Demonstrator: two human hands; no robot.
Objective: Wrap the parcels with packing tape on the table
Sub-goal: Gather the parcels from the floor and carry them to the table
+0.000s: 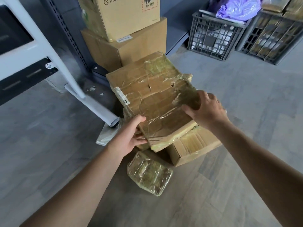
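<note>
Holding parcel (152, 95) lengthwise away, seemingly tilted: left hand (129, 138), right hand (206, 110).

Your parcel (152, 99) brown cardboard under clear tape (164, 115), greenish at the corners; tan boxes (131, 45), one printed black and red; grey floor (246, 95), dark grey crates (214, 36), purple bag (237, 9)

Grey plank floor (246, 99) — white metal leg (44, 46), two grey crates (211, 23)
</note>
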